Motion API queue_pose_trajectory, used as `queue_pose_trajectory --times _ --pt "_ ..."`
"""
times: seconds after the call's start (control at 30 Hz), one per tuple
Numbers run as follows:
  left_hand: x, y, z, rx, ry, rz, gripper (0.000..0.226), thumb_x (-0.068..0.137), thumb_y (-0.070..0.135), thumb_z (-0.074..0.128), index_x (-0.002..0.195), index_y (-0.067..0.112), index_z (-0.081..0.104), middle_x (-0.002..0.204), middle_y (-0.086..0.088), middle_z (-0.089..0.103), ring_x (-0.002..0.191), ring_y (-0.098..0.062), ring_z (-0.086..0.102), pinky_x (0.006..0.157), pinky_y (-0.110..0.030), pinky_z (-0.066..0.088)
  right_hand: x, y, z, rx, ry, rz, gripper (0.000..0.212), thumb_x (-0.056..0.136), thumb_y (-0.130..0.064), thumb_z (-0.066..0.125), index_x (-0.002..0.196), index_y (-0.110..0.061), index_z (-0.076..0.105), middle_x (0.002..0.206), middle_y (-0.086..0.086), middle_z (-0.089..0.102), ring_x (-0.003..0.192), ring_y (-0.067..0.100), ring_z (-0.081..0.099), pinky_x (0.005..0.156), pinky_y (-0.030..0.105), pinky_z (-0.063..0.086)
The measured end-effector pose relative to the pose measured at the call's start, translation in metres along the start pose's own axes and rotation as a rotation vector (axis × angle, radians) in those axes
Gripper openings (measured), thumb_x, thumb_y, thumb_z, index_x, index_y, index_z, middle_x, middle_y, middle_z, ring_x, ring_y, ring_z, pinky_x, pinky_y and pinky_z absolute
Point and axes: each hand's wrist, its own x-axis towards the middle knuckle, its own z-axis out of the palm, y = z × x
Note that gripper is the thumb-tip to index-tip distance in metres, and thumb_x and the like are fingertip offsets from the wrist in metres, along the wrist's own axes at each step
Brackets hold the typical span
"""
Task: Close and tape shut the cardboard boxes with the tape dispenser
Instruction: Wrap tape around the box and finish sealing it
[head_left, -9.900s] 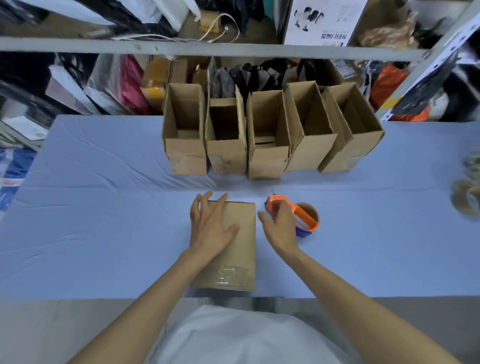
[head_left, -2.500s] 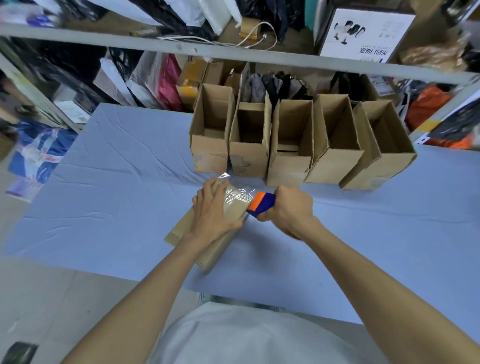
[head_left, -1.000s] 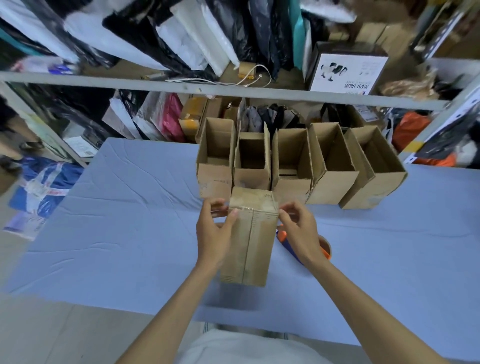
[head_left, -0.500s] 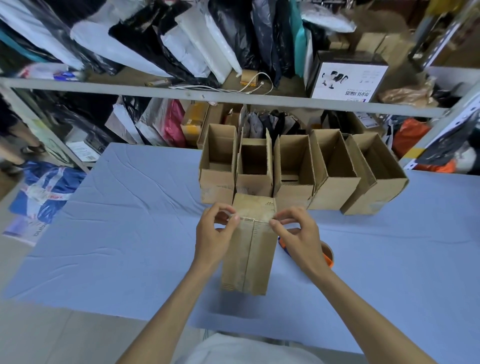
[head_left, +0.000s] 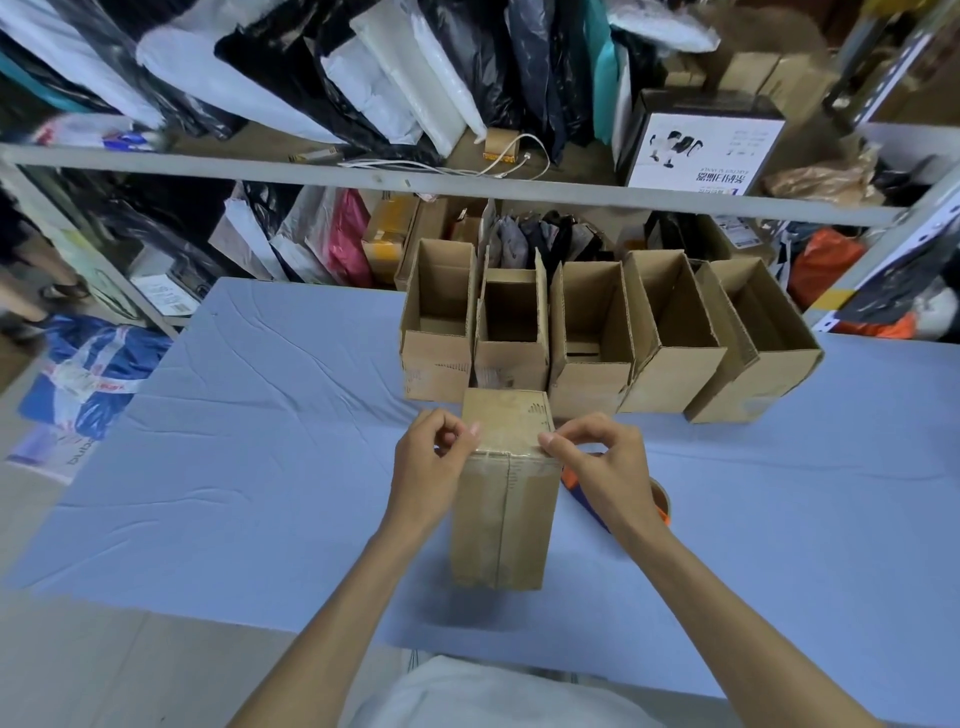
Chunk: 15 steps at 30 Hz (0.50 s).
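A closed cardboard box (head_left: 501, 514) stands upright on the blue table (head_left: 249, 467), with clear tape across its top and down its front. My left hand (head_left: 431, 462) presses curled fingertips against the box's upper left edge. My right hand (head_left: 597, 462) does the same at the upper right edge, thumb and forefinger on the taped corner. The orange and blue tape dispenser (head_left: 657, 506) lies on the table just right of the box, mostly hidden behind my right hand and wrist.
Several open cardboard boxes (head_left: 587, 332) stand in a row right behind the closed box. Metal shelving (head_left: 363, 179) crammed with bags and cartons rises behind the table. Bags (head_left: 88, 374) lie on the floor at the left.
The dispenser was put down to the right. The box was stood upright, and both hands moved to its top corners, fingers curling tighter on the taped edge.
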Motion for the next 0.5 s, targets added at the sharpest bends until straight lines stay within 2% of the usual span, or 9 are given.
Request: queue_pose_trajectory --times 0.17,0.27,0.33,0.37,0.43,0.5 --pt "0.001 0.001 -0.003 0.037 0.013 -0.015 0.024 0.090 0.024 0.066 0.070 0.016 0.056 0.076 -0.002 0.058 0.068 -0.007 0.050 0.063 -0.014 0.041 0.000 -0.002 0.006 0.068 0.032 0.091 0.014 0.082 -0.019 0.075 0.072 -0.010 0.070 0.078 0.003 0.068 0.067 0.015 0.060 0.067 0.032 0.050" --pt "0.001 0.002 -0.003 0.071 0.025 -0.005 0.020 0.090 0.025 0.066 0.074 0.017 0.057 0.080 -0.002 0.060 0.070 -0.007 0.052 0.064 -0.016 0.042 0.001 -0.002 0.010 0.096 0.053 0.160 0.014 0.082 -0.021 0.075 0.077 -0.009 0.068 0.079 0.008 0.068 0.068 0.017 0.058 0.068 0.034 0.049" --pt "0.000 0.006 -0.002 0.072 0.026 -0.015 0.011 0.090 0.025 0.065 0.084 0.021 0.057 0.077 0.001 0.058 0.067 -0.002 0.053 0.063 -0.013 0.041 0.000 -0.001 0.012 0.082 0.098 0.182 0.015 0.081 -0.021 0.076 0.083 -0.010 0.067 0.087 0.008 0.068 0.073 0.017 0.061 0.071 0.035 0.051" --pt "0.000 0.008 -0.003 0.057 0.017 -0.031 0.011 0.090 0.023 0.065 0.093 0.025 0.055 0.073 0.003 0.057 0.066 -0.001 0.054 0.061 -0.011 0.042 -0.001 -0.002 0.013 0.071 0.122 0.190 0.018 0.080 -0.021 0.077 0.090 -0.012 0.064 0.092 0.007 0.067 0.077 0.017 0.063 0.073 0.036 0.052" --pt "0.004 0.010 -0.004 0.034 -0.004 -0.075 0.029 0.089 0.020 0.066 0.110 0.028 0.048 0.071 0.003 0.058 0.067 -0.002 0.057 0.059 -0.005 0.042 0.001 -0.002 0.013 0.075 0.146 0.235 0.040 0.076 -0.016 0.080 0.106 -0.019 0.054 0.101 0.001 0.061 0.077 0.017 0.064 0.075 0.036 0.054" --pt "0.008 0.012 -0.004 0.044 -0.023 -0.153 0.032 0.089 0.017 0.065 0.114 0.026 0.049 0.073 0.004 0.057 0.069 -0.005 0.056 0.056 -0.003 0.040 0.006 -0.003 0.014 0.125 0.134 0.324 0.050 0.075 -0.011 0.079 0.112 -0.021 0.048 0.104 -0.002 0.057 0.082 0.021 0.062 0.076 0.040 0.053"
